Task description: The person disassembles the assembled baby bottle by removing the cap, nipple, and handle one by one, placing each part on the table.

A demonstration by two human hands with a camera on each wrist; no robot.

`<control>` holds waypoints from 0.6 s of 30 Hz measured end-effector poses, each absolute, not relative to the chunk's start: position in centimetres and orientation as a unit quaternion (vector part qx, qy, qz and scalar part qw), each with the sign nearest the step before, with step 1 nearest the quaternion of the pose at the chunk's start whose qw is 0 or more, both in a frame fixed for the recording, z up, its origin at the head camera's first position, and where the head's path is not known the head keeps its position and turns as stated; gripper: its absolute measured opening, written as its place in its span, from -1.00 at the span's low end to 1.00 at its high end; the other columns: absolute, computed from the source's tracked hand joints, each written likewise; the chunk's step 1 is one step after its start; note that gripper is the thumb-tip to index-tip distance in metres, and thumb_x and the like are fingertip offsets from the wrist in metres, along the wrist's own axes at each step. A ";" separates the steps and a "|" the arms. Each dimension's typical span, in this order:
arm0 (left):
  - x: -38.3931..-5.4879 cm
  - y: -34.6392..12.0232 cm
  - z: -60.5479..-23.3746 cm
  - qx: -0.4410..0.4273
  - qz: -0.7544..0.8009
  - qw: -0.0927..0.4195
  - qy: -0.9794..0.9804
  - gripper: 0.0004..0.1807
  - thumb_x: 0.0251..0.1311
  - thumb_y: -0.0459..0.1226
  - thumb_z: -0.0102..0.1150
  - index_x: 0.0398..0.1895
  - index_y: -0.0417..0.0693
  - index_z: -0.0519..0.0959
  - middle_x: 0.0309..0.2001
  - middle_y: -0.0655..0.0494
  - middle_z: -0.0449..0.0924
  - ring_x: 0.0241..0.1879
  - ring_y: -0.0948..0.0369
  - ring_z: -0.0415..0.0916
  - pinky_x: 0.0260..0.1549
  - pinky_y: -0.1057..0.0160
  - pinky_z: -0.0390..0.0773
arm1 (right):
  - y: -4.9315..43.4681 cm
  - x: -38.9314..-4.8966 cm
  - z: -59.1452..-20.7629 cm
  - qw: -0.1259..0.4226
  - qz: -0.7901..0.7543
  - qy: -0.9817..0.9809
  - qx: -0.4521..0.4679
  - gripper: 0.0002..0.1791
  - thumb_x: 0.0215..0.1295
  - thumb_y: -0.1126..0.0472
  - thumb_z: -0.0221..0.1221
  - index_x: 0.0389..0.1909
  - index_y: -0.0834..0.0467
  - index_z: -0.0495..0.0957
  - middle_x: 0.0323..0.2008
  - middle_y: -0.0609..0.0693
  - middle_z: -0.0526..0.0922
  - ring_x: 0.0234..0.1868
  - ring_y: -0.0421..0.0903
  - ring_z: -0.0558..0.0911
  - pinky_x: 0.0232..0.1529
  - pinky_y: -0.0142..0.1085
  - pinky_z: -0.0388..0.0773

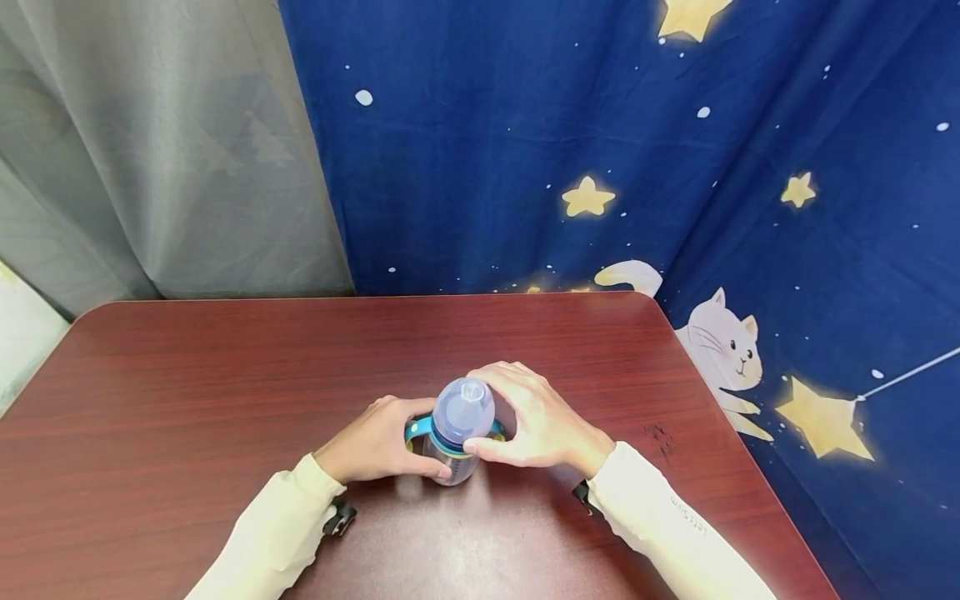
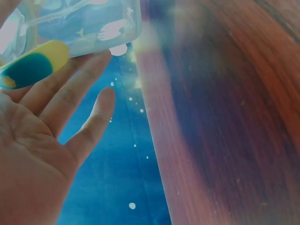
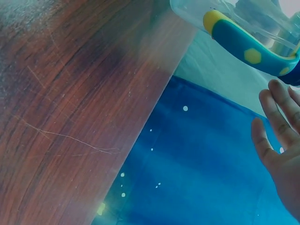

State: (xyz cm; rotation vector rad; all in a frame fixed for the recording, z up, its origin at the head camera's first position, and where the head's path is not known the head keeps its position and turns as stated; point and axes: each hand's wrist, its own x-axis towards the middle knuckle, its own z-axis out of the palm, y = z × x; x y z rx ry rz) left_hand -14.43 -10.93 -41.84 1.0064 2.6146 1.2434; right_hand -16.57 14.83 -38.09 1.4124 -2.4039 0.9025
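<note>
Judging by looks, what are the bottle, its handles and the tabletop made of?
Bottle: probably clear plastic, glossy, since it is see-through with highlights; glass is possible.
Handles: seemingly moulded plastic or rubber, smooth, blue and yellow, rounded.
Tabletop: polished wood or laminate; grain and glare show.

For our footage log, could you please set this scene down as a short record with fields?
Object: one clear bottle, standing upright between the hands
Cap: translucent, domed cap, on the bottle
Handles: blue-green and yellow handles at its sides
Left hand: holds the bottle's side, thumb across the front
Right hand: grips around the cap, thumb in front
Sleeves: cream sleeves on both arms
Surface: reddish-brown table
Backdrop: grey curtain; blue starry curtain
</note>
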 end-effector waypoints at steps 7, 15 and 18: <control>-14.2 -10.8 -41.7 0.326 0.400 0.033 0.856 -0.32 -0.18 0.21 0.54 0.07 0.29 0.59 -0.20 0.54 0.64 -0.26 0.45 0.57 -0.23 0.30 0.56 | 14.9 -16.4 -37.8 0.126 0.311 -0.820 0.464 -0.30 0.08 -0.29 0.34 0.16 0.02 0.51 -0.01 -0.20 0.61 0.04 -0.24 0.54 0.13 -0.19 0.43; -14.1 -10.9 -41.9 0.325 0.396 0.026 0.858 -0.31 -0.16 0.20 0.53 0.10 0.28 0.58 -0.19 0.55 0.64 -0.25 0.46 0.57 -0.21 0.29 0.57 | 15.6 -16.4 -37.0 0.156 0.340 -0.816 0.440 -0.30 0.13 -0.32 0.29 0.17 0.05 0.52 0.00 -0.16 0.61 0.04 -0.19 0.54 0.04 -0.19 0.48; -14.1 -10.9 -42.0 0.327 0.396 0.024 0.858 -0.28 -0.16 0.21 0.52 0.14 0.30 0.57 -0.16 0.56 0.64 -0.21 0.47 0.57 -0.18 0.28 0.56 | 16.1 -16.5 -36.6 0.165 0.355 -0.820 0.417 -0.29 0.14 -0.32 0.28 0.18 0.06 0.51 0.02 -0.13 0.61 0.04 -0.15 0.54 0.01 -0.16 0.51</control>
